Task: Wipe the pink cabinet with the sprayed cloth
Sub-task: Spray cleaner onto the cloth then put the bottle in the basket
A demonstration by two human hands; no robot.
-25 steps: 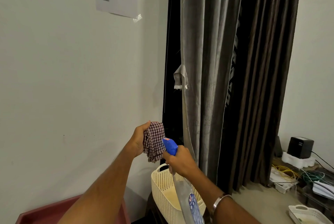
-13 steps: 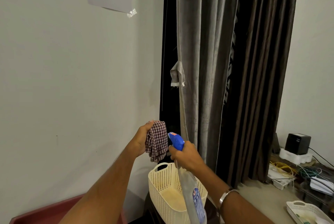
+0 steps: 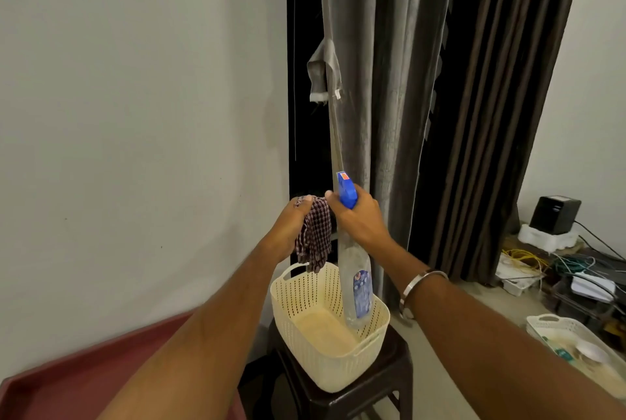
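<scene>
My left hand [image 3: 290, 228] grips a checked maroon cloth [image 3: 315, 237] that hangs down in folds in front of me. Right beside it, my right hand [image 3: 359, 221] holds a clear spray bottle [image 3: 355, 275] by its neck, just under the blue trigger head [image 3: 347, 190], which points up and away. The bottle's base hangs over a cream basket. The top of the pink cabinet [image 3: 84, 382] shows at the lower left, under my left forearm; only its rim and part of the top are visible.
A cream perforated basket [image 3: 294, 304] sits on a dark stool [image 3: 379, 385] against the wall. Grey and dark curtains [image 3: 406, 97] hang behind it. At the right lie a black box [image 3: 554, 214], tangled cables [image 3: 555, 265] and a white tray [image 3: 559, 328].
Both hands have come closer together, and the bottle's trigger head has turned from facing the cloth to pointing up. The view has tilted down, showing more of the basket and stool.
</scene>
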